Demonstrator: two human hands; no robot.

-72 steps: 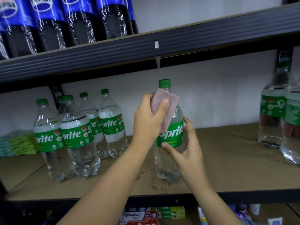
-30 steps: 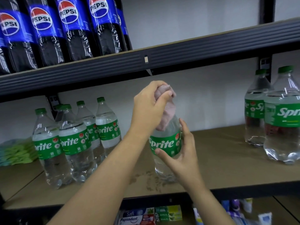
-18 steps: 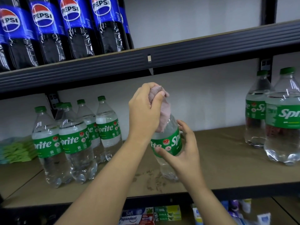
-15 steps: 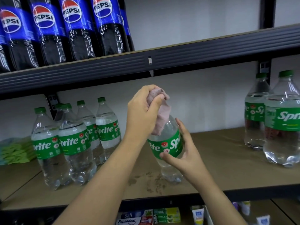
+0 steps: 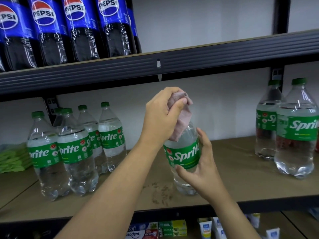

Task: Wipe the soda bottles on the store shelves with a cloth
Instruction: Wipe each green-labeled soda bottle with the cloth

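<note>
The cap and neck of the clear plastic Sprite bottle with a green label (image 5: 183,153) are hidden under the crumpled pinkish cloth (image 5: 181,121), around which the left hand (image 5: 162,118) has its fingers (image 5: 170,91) curled tight. Below those fingers, the right hand (image 5: 201,167) grips the label, its thumb in front and its fingers (image 5: 202,135) reaching behind. The bottle stands upright on the brown wooden shelf (image 5: 233,178), its colourless liquid reaching the shoulder.

Shop, dark metal shelving (image 5: 189,62), rows of Pepsi bottles (image 5: 77,30), Sprite bottles (image 5: 74,150), boxed toothpaste (image 5: 141,232) below
</note>
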